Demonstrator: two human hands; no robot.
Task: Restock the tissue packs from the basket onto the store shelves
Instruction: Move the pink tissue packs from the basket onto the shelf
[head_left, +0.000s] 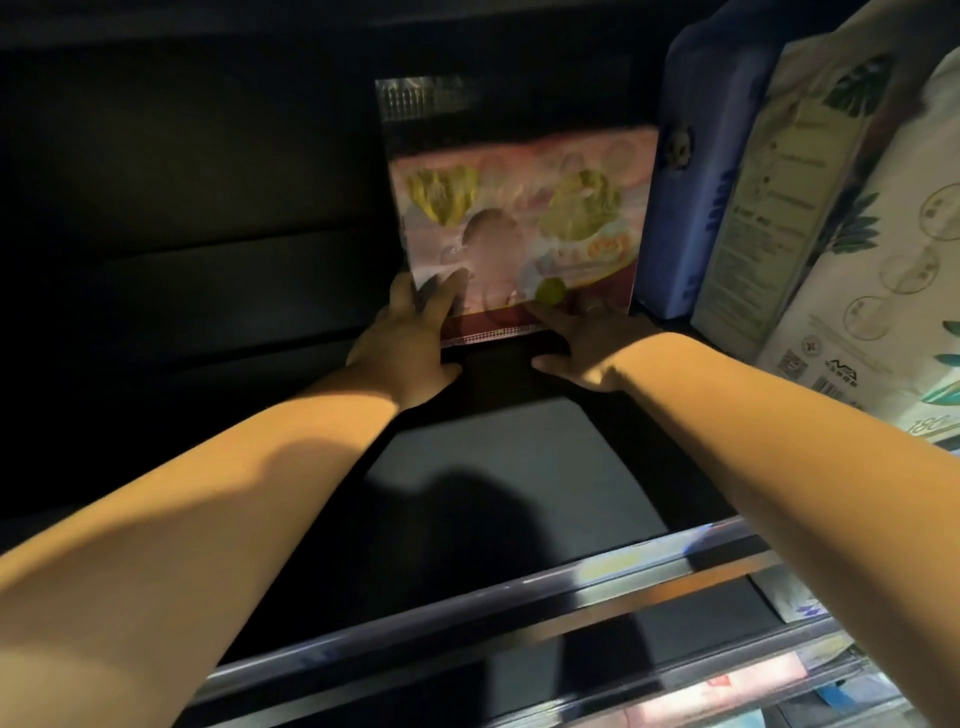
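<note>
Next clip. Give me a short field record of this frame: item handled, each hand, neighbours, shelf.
item: pink tissue pack, upright, deep on the shelf
left hand: fingers flat on its lower left corner
right hand: fingers flat on its lower right edge
neighbours: blue pack beside it on the right, then white leaf-print packs
shelf front: price rail

Shelf (498, 467) floor lies open left of the pink tissue pack (519, 228); blue pack (696, 197) and white packs (852, 270) block the right.
</note>
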